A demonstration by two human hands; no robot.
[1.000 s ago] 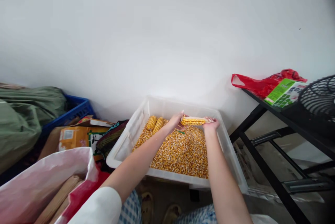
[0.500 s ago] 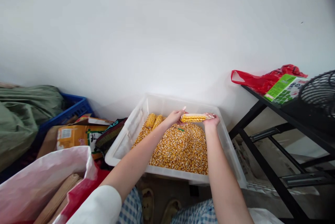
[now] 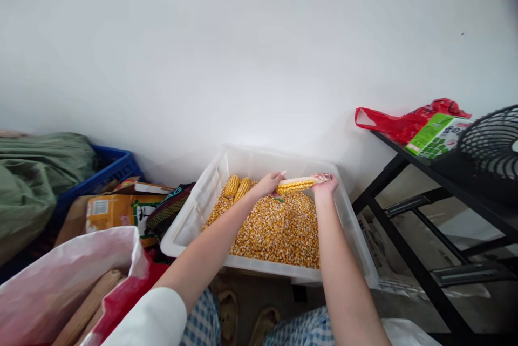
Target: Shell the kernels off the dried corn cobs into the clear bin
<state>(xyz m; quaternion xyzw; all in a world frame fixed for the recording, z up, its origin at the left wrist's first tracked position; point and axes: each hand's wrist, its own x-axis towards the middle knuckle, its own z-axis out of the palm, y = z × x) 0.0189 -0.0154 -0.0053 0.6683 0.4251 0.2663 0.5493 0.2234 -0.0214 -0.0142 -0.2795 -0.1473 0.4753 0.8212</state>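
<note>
A partly stripped corn cob (image 3: pixel 297 185) is held level above a heap of loose yellow kernels (image 3: pixel 279 232). Its upper side is bare and pale, while rows of kernels stay along the lower side. My left hand (image 3: pixel 270 183) is closed round the cob's left end. At the other end, my right hand (image 3: pixel 326 183) grips the cob beside some pale husk. The kernels lie in a translucent white plastic bin (image 3: pixel 194 214). Two full corn cobs (image 3: pixel 231 187) rest on the kernels at the bin's back left. A small green piece lies on the heap below the held cob.
To the right stands a black rack (image 3: pixel 400 232) with a red plastic bag (image 3: pixel 404 122), a green-and-white box (image 3: pixel 436 135) and a black fan (image 3: pixel 491 143). A white-and-red bag (image 3: pixel 81 265), packages (image 3: pixel 111 214) and a blue crate (image 3: pixel 117 165) crowd the left. A wall rises behind the bin.
Both hands and the cob have shifted slightly left, and the cob's left end has dipped a little. The whole view has also moved slightly. Both hands keep their hold.
</note>
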